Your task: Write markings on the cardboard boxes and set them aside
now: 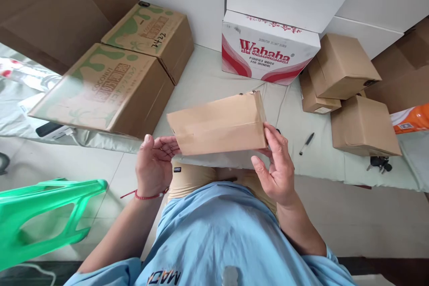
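Note:
I hold a small flat brown cardboard box (219,123) in front of my lap, tilted so its long face points up. My left hand (153,163) supports its left end with the fingers curled under and against it. At the right end my right hand (276,165) grips the box, thumb and fingers pressed on the edge. A red string bracelet circles my left wrist.
Two green-printed coconut cartons (110,87) lie at the left, a white and red Wahaha carton (268,49) stands behind, and three small brown boxes (345,71) are at the right. A pen (306,143), keys (378,163) and a green plastic stool (43,214) are nearby.

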### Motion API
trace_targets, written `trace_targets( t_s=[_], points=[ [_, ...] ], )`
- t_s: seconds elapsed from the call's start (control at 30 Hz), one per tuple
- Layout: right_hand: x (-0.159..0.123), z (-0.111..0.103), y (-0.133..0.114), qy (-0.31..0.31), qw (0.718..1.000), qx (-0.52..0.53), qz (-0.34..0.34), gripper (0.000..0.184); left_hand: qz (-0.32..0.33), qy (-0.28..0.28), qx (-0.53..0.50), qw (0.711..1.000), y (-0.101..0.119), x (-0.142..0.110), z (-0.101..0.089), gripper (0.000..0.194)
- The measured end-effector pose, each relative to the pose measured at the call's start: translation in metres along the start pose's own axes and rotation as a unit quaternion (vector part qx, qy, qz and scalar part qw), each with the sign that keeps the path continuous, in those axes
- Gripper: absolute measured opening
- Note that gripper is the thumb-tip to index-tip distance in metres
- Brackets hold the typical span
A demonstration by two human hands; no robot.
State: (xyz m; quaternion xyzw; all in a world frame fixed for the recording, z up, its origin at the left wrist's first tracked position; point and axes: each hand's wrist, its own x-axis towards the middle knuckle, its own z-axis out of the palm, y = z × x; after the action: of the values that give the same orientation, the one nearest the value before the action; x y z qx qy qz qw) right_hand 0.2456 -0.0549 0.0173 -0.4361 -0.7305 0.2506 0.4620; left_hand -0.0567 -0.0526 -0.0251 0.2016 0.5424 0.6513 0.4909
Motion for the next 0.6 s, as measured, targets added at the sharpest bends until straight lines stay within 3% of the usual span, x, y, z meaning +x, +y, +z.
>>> trace_targets(
  t_s=[0.13,0.23,0.33,0.47,0.6],
  points=[
    [0.001,0.003,0.014,-0.014,0.996,0.057,0.066,0.079,0.074,-0.005,0.021,0.997,0.012,-0.012,0.001,0.042],
    [0.001,0.005,0.029,-0.006,0.984,0.077,0.161,0.077,0.085,-0.025,0.022,0.996,0.011,-0.012,0.003,0.037],
    [-0.001,0.007,0.039,0.000,0.967,0.091,0.238,0.071,0.061,-0.043,0.014,0.997,-0.004,0.000,0.005,0.038],
    [-0.004,0.013,0.043,0.013,0.955,0.120,0.272,0.056,0.028,-0.031,0.040,0.998,-0.034,0.015,0.002,0.042],
    [-0.006,0.016,0.050,0.041,0.951,0.107,0.286,0.045,0.053,-0.070,0.061,0.994,-0.040,0.004,0.000,0.041]
  ],
)
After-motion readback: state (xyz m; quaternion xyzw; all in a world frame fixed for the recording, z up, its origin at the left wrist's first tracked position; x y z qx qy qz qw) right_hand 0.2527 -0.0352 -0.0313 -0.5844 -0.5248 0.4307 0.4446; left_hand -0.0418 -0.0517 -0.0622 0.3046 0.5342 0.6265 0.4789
